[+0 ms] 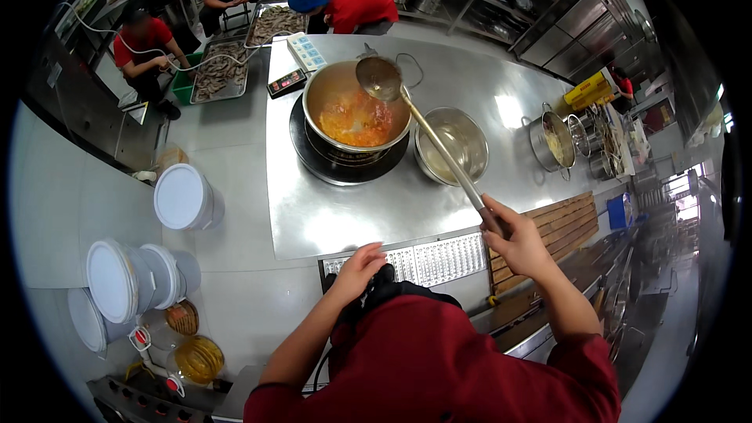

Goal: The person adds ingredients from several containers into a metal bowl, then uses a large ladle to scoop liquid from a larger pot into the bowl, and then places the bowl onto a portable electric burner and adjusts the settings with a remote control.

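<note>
My right hand [517, 244] is wrapped round the dark grip of a long-handled ladle [379, 78]. The ladle's round bowl hangs over the far right part of a steel pot [312, 113]; whether liquid is in it, I cannot tell. Orange-red food [356, 120] covers the pot's bottom. Beneath the pot is a round black cooker [341, 172]. A steel bowl [452, 146] stands just right of it, under the ladle's handle. My left hand [357, 272] hovers by the table's near edge, fingers stretched out, with nothing seen in it.
A steel table [376, 227] bears a power strip [305, 52], a small control box [287, 83] and a two-handled pot [552, 141]. White lidded buckets [182, 197] stand on the floor at left. Several people in red work around trays of shrimp-like food [221, 70]. Wooden slats [560, 227] lie at right.
</note>
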`<state>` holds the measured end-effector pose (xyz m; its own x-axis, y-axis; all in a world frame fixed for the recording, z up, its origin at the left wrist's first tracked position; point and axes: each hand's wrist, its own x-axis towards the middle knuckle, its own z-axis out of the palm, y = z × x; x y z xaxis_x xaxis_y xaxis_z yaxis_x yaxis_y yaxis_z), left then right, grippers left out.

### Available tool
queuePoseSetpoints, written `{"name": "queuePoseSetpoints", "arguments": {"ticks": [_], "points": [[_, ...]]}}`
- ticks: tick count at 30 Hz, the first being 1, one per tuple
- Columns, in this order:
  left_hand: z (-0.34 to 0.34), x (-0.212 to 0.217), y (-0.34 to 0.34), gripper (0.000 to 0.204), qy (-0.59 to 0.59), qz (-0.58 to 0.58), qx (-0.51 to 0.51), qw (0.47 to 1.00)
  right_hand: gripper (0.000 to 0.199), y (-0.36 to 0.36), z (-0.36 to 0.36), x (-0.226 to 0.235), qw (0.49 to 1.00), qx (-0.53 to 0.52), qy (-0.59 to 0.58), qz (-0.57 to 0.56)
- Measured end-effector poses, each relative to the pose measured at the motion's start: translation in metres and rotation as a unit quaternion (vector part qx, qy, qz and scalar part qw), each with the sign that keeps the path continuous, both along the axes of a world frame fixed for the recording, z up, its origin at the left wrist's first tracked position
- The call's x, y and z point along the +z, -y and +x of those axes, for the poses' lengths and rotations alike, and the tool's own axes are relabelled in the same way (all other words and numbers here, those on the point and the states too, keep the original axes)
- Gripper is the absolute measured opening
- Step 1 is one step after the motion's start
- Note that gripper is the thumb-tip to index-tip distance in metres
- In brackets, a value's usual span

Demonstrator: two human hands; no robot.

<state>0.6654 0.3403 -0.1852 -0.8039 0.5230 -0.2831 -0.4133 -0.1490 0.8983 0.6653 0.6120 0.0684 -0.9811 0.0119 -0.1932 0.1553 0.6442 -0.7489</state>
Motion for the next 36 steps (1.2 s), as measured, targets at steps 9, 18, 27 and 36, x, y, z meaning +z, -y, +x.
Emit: {"name": "queuePoseSetpoints", "arguments": {"ticks": [9, 18, 27, 36], "points": [[-0.103, -0.034, -0.176, 0.049, 0.12, 0.018, 0.039, 0.992, 0.059, -0.073, 0.042, 0.019, 0.916, -0.227, 0.063, -0.326], [-0.157, -0.047, -0.243, 0.033, 0.092, -0.009, 0.273, 0.958, 0.057, -0.131, 0.044, -0.028, 0.98, -0.148, 0.133, 0.0], [-0.148, -0.029, -0.247, 0.024, 0.056, -0.046, 0.292, 0.954, 0.056, -0.167, 0.047, -0.05, 0.987, -0.079, 0.099, 0.095], [-0.139, -0.007, -0.256, 0.026, 0.035, -0.058, 0.309, 0.949, 0.049, -0.195, 0.057, -0.064, 0.864, -0.231, 0.169, -0.415]]}}
